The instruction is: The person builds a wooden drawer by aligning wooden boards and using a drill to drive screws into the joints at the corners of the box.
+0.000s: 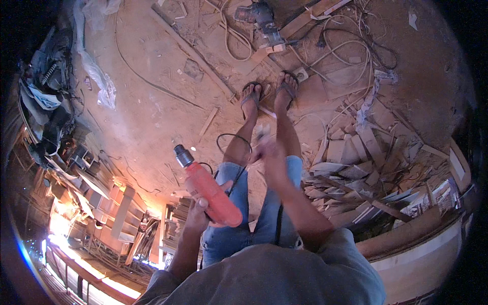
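Observation:
My left hand is closed round a red, bottle-shaped cylinder with a black ridged end piece. Its rounded end lies over my left thigh, and the black end points away to the upper left. Whether it is a bottle or a tool, I cannot tell. A thin black cord loops from beside the cylinder toward my right hand. That hand hovers between my shins, smeared by motion, so its fingers are unclear. A pale blurred shape shows just beyond it.
Ahead on the dusty floor lies a corded power tool beside coiled cables. A long wood strip lies left of my feet. Wood offcuts are heaped at my right. Dark clutter stands far left, with stacked boards nearer.

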